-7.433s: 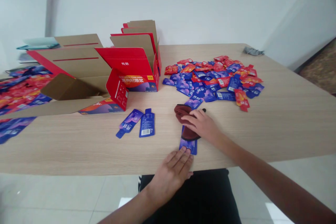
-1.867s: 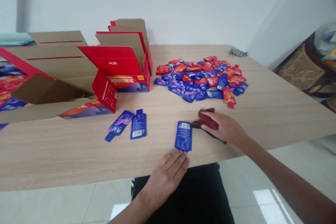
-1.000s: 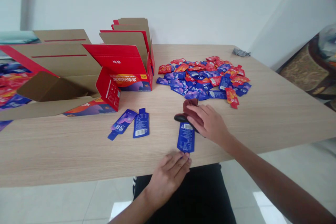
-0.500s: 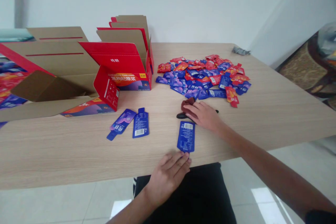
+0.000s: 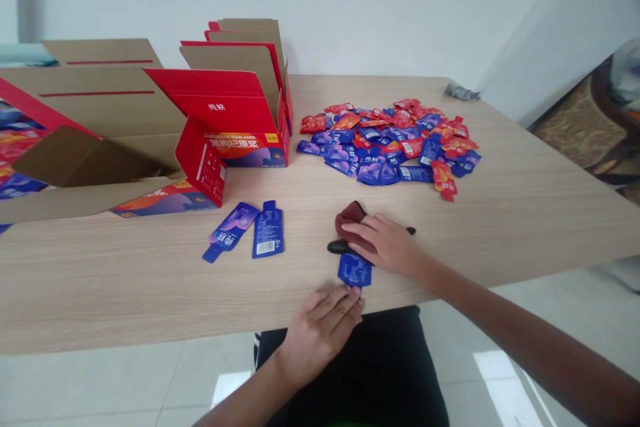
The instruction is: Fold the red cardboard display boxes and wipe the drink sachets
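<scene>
Brown cloth (image 5: 352, 211) with black edging covers the upper part of a blue spouted pouch (image 5: 355, 271) on the worktop (image 5: 150, 280), just below frame centre. The right hand (image 5: 387, 243) rests on the cloth, fingers slightly spread; whether they pinch it cannot be determined. The left hand (image 5: 320, 327), fingers flat and together, covers the pouch's lower end. Open cartons (image 5: 203, 170) stand upper left; mixed red and blue pouches (image 5: 390, 140) lie right of upper centre.

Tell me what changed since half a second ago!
The right hand brought the brown cloth nearer the person, over the blue pouch, hiding its barcode. The left hand stayed on the pouch's near end; the two loose pouches and the pile stayed put.
</scene>
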`<state>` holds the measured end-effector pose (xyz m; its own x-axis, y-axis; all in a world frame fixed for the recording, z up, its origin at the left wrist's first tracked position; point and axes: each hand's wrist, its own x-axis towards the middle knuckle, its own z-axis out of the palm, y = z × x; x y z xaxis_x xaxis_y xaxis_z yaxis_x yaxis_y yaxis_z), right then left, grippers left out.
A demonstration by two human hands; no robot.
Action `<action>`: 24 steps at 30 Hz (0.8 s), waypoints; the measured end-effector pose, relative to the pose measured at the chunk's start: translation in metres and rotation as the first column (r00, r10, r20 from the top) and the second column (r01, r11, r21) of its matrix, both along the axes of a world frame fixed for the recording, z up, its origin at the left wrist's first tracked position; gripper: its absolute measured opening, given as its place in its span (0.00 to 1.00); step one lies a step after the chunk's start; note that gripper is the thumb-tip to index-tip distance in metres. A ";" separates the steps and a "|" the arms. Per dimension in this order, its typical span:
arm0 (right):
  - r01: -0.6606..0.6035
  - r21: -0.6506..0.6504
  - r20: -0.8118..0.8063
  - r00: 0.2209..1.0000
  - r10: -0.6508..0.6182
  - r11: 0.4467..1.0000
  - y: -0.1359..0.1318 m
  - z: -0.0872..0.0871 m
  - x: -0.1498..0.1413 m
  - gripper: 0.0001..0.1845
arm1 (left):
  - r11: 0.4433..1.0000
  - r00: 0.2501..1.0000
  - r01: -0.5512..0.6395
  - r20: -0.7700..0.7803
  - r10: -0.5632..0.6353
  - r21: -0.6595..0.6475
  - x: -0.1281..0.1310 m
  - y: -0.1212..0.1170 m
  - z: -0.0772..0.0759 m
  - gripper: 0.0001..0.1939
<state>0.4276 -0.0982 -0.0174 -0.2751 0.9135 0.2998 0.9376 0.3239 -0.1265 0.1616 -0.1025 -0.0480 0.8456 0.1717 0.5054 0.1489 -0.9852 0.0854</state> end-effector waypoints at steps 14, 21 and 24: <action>-0.126 -0.016 -0.057 0.991 0.125 0.992 -0.037 0.017 -0.025 0.22 | 1.000 1.000 -0.013 0.013 0.012 0.004 0.000 0.000 -0.004 0.14; 0.117 0.029 -0.035 0.993 -0.116 0.993 0.005 -0.001 0.015 0.22 | 1.000 1.000 -0.019 0.017 0.019 -0.007 0.002 -0.004 0.002 0.14; 0.260 0.098 -0.052 0.965 -0.256 0.961 0.015 0.008 0.038 0.23 | 0.991 0.999 -0.027 0.043 0.033 -0.128 0.009 -0.001 0.014 0.16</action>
